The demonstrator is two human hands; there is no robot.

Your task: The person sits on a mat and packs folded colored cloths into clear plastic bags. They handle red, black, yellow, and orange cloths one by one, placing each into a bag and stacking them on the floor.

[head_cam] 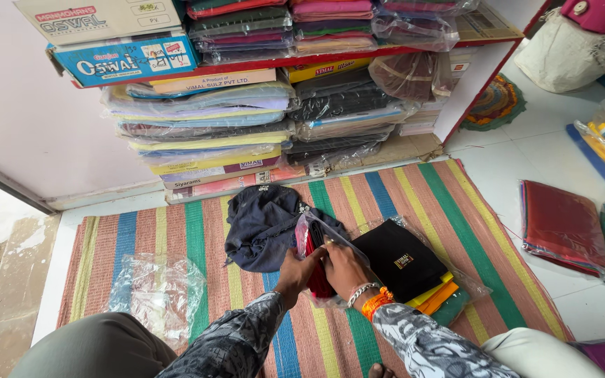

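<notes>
My left hand [295, 271] and my right hand [342, 269] both grip a clear plastic bag [311, 234] with folded dark red cloth inside, held just above the striped mat [176, 231]. The right wrist wears a metal bracelet and orange thread. Behind the bag lies a crumpled dark blue garment [264, 224]. To the right rests a bagged stack with black fabric [400, 259] on top and yellow, orange and green folds beneath.
An empty clear plastic bag [155, 290] lies on the mat at left. Shelves [260, 105] stacked with packed fabrics and boxes stand behind. Red [561, 227], green and yellow fabric packs lie on the white floor at right. My knees frame the bottom edge.
</notes>
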